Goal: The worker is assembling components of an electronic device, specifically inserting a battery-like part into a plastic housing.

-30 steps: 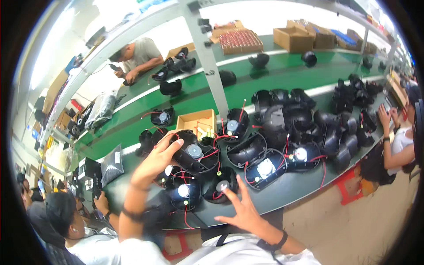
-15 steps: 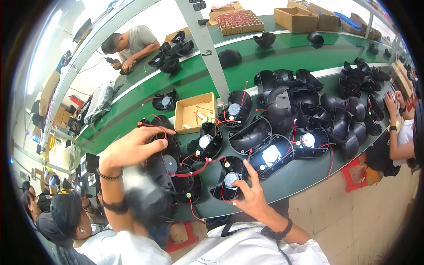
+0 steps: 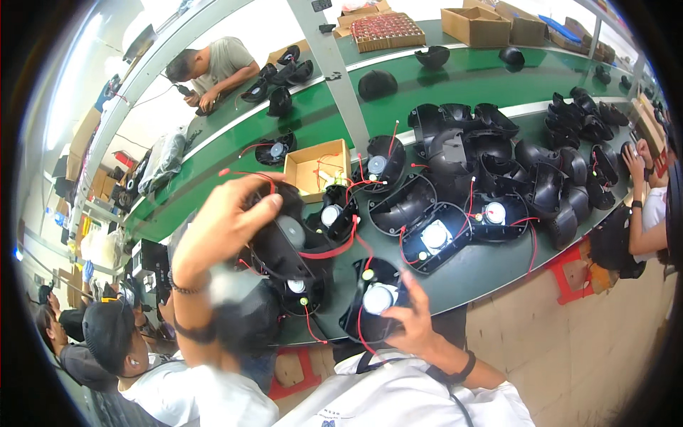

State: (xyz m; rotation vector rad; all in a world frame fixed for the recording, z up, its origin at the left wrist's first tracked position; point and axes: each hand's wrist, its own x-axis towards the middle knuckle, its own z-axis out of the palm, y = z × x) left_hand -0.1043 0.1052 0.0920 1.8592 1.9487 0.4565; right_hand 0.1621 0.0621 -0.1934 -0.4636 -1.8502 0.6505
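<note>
My left hand [image 3: 231,224] grips the upper edge of a black plastic shell [image 3: 281,249] with a round grey speaker in it. A thin red wire runs over that hand. My right hand [image 3: 414,313] holds the right edge of another black half-shell [image 3: 346,320], with a white-coned speaker [image 3: 379,299] facing up. Its thumb and fingers are around the rim, close to my body at the table's front edge. A red wire [image 3: 327,252] passes between the two shells. Beneath the left-hand shell sits another speaker half-shell [image 3: 311,302], partly hidden.
Several speaker shells [image 3: 435,238] and piled black shells [image 3: 448,160] cover the table to the right. Behind stands an open cardboard box [image 3: 293,160] with wires, beside a metal post [image 3: 345,99]. A green belt [image 3: 313,107] carries black parts. Co-workers sit at left, right and across.
My left hand has tilted its shell up off the table. My right hand has shifted its shell slightly toward me and lifted it. Parts on the green belt have shifted slightly.
</note>
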